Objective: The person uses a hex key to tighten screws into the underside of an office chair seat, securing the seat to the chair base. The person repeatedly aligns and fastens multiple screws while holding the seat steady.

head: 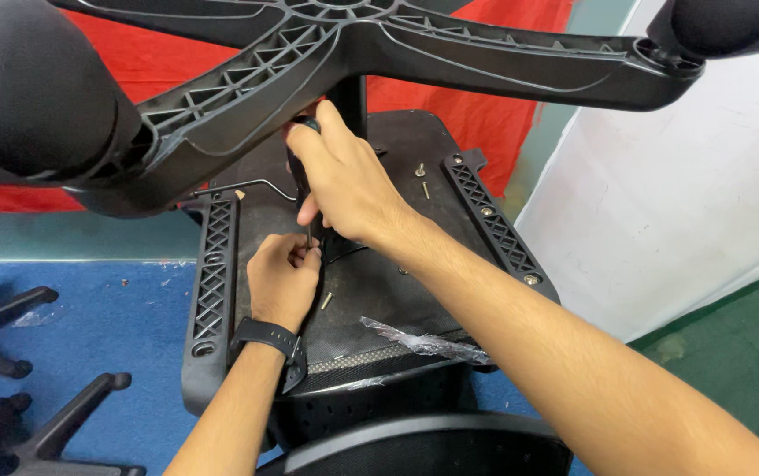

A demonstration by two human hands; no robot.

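Centrally in the frame lies the upturned chair seat [370,291], black, with latticed brackets along both sides and loose screws on its underside. Above it spreads the black star base [309,53]. At upper centre the right hand [344,176] is wrapped tightly around a dark screwdriver [302,181]. Just below, the left hand [282,278], fingers curled narrow, pinches its tip against the seat.

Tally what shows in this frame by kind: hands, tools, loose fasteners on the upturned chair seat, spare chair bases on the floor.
Hands: 2, left hand and right hand
Black-handled screwdriver: 1
Loose brass-coloured screws on the black seat underside: 3
Spare black star-shaped chair bases on the blue floor: 2
Total: 8
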